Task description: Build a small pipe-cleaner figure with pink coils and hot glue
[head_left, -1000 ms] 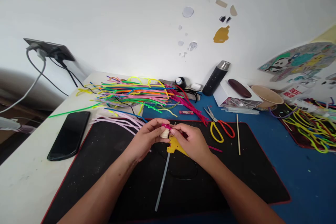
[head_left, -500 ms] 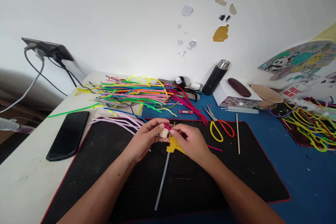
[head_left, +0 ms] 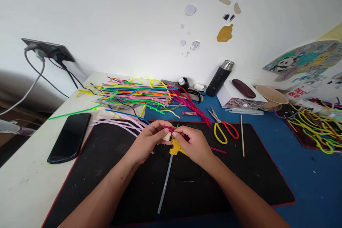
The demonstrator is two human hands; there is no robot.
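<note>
My left hand (head_left: 144, 141) is closed around a small cream coiled piece (head_left: 167, 136), its fingers partly hiding it. On top of that piece sits a bent magenta pipe cleaner (head_left: 168, 128). My right hand (head_left: 197, 144), fingers pinched together, grips the pipe cleaner from the other side. Below both hands a yellow glue gun (head_left: 175, 148) lies on the black mat (head_left: 213, 188), partly covered by my right hand. A long translucent glue stick (head_left: 165, 185) sticks out of its back end toward me. Another magenta pipe cleaner (head_left: 219, 150) lies right of my right hand.
Scissors (head_left: 221, 128) and a thin wooden stick (head_left: 242, 136) lie on the right. Behind are a heap of coloured pipe cleaners (head_left: 139, 94), a black thermos (head_left: 219, 79) and a white box (head_left: 236, 96). A phone (head_left: 69, 138) rests at left.
The magenta pipe cleaner has shifted slightly on the cream piece, and my left fingers now cover more of that piece. Both hands otherwise stay in place.
</note>
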